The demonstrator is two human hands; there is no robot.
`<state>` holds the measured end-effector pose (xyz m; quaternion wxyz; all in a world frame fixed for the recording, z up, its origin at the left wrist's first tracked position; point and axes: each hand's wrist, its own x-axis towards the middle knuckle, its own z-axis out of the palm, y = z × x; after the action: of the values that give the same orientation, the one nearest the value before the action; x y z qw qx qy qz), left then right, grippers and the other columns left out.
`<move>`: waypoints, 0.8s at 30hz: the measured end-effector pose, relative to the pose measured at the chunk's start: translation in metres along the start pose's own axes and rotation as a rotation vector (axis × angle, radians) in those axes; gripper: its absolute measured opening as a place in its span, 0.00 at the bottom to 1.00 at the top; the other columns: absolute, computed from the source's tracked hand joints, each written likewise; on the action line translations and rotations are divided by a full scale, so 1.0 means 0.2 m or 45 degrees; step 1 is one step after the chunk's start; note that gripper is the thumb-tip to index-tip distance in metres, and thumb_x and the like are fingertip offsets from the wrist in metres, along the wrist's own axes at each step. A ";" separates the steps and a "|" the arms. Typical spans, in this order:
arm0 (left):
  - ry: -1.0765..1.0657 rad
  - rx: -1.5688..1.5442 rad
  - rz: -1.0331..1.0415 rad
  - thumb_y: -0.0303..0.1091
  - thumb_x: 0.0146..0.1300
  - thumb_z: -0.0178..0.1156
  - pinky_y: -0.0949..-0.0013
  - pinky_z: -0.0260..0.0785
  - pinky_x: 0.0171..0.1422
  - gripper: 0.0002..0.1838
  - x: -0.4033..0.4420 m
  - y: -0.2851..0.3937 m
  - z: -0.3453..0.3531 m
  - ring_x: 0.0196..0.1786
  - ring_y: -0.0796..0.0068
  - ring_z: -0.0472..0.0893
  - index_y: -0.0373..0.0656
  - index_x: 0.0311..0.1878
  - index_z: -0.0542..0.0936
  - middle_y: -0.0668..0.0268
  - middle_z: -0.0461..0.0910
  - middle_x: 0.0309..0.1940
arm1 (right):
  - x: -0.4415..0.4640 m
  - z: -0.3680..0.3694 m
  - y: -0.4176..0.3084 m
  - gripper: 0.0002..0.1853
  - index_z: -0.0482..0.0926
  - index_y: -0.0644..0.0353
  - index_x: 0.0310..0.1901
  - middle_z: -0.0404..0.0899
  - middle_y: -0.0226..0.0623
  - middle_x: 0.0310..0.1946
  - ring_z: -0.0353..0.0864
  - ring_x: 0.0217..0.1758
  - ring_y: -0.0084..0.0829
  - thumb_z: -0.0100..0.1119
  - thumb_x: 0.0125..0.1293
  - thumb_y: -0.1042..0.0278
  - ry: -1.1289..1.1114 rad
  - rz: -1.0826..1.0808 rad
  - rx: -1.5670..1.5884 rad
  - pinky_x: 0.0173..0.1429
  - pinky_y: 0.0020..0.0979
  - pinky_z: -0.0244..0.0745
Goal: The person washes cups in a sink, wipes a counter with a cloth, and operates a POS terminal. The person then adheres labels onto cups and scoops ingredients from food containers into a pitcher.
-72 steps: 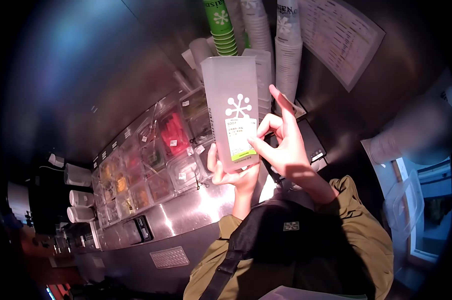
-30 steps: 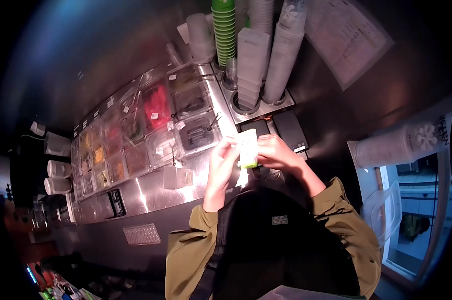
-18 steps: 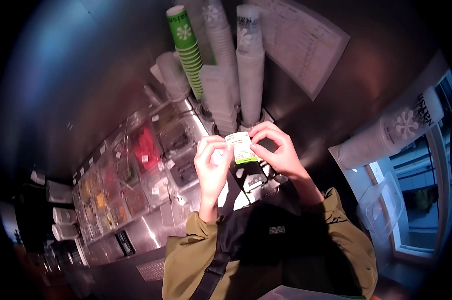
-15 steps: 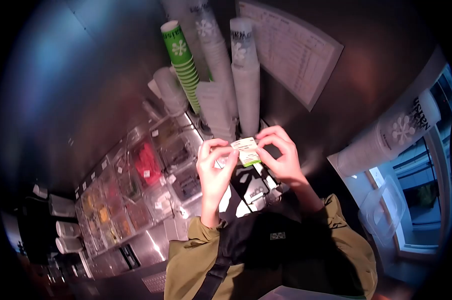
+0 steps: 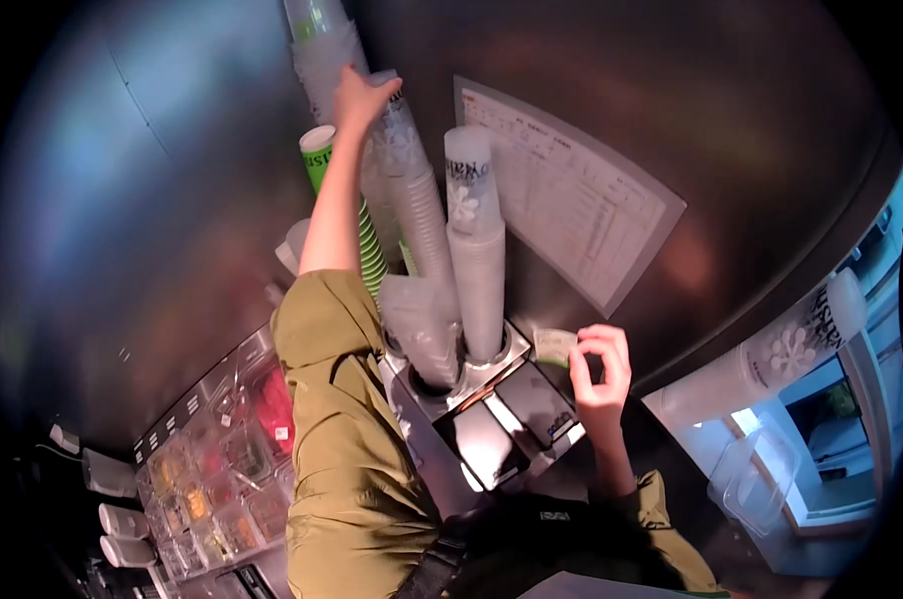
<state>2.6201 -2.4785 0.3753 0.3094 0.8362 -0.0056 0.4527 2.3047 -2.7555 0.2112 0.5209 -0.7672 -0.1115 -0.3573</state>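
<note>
We are counting one label (image 5: 553, 344) at our right, and our right grip (image 5: 601, 374) is closing on its edge between thumb and fingertip, just beyond two flat dark devices (image 5: 536, 404). Our left grip (image 5: 364, 100) is spreading wide, high against one upper cup stack (image 5: 319, 60); we are not able to tell whether it has hold of anything. Below it we are seeing one green cup stack (image 5: 371, 250), two ribbed translucent stacks (image 5: 430, 220) and one tilted, squarish stack (image 5: 419, 324), the latter leaning above a metal holder (image 5: 513, 351). Around these, one printed sheet (image 5: 571, 190) is hanging behind, one slanting cup stack (image 5: 761, 354) is lying above a clear lid (image 5: 751, 484) at far right, and three white tubs (image 5: 122, 520) are sitting at far left. Our left sleeve (image 5: 347, 439) is blocking some topping boxes (image 5: 212, 479), so we are leaving those uncounted, and our forearm is crossing before the green cups.
</note>
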 end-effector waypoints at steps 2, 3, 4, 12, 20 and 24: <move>-0.024 -0.015 -0.083 0.59 0.38 0.67 0.57 0.62 0.57 0.49 0.04 0.08 -0.04 0.50 0.58 0.76 0.34 0.59 0.64 0.55 0.79 0.40 | -0.02 -0.02 0.05 0.06 0.72 0.64 0.29 0.72 0.41 0.35 0.72 0.41 0.33 0.57 0.50 0.83 -0.004 0.001 -0.038 0.48 0.29 0.67; 0.091 -0.015 -0.074 0.60 0.38 0.67 0.56 0.61 0.58 0.49 0.05 0.12 -0.07 0.50 0.58 0.76 0.34 0.59 0.64 0.56 0.79 0.40 | -0.03 -0.02 0.08 0.06 0.72 0.64 0.29 0.72 0.40 0.35 0.72 0.41 0.33 0.56 0.50 0.84 -0.008 0.027 -0.028 0.48 0.28 0.67; 0.205 -0.009 -0.069 0.60 0.37 0.67 0.55 0.60 0.58 0.49 0.04 0.14 -0.08 0.50 0.59 0.76 0.34 0.59 0.64 0.56 0.79 0.40 | -0.04 -0.02 0.11 0.06 0.72 0.64 0.29 0.71 0.40 0.35 0.72 0.41 0.32 0.56 0.50 0.84 -0.019 0.056 -0.015 0.48 0.28 0.66; 0.520 -0.052 0.218 0.55 0.42 0.67 0.59 0.67 0.53 0.43 0.23 0.42 -0.47 0.49 0.54 0.75 0.36 0.57 0.68 0.49 0.75 0.46 | -0.08 -0.01 0.16 0.07 0.72 0.64 0.31 0.71 0.36 0.34 0.71 0.40 0.26 0.57 0.51 0.85 -0.116 0.308 0.401 0.48 0.24 0.65; 0.292 -0.774 -0.079 0.28 0.46 0.67 0.66 0.65 0.51 0.32 -1.10 0.55 -0.93 0.47 0.73 0.69 0.40 0.53 0.62 0.62 0.67 0.43 | -0.02 -0.10 -0.03 0.08 0.66 0.61 0.32 0.65 0.28 0.31 0.66 0.34 0.17 0.53 0.57 0.83 -0.199 0.448 1.180 0.42 0.19 0.63; 0.185 -1.010 -0.577 0.21 0.44 0.67 0.66 0.64 0.55 0.34 -1.84 0.67 -0.89 0.51 0.70 0.68 0.40 0.52 0.57 0.58 0.64 0.47 | -0.02 -0.19 -0.21 0.07 0.67 0.61 0.35 0.69 0.29 0.34 0.69 0.37 0.18 0.53 0.58 0.82 -0.285 0.520 1.574 0.46 0.21 0.64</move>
<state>2.2300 -2.5931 0.2340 0.6963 0.5995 0.0262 0.3938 2.2625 -2.7693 0.2469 0.9079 -0.3652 -0.2019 -0.0396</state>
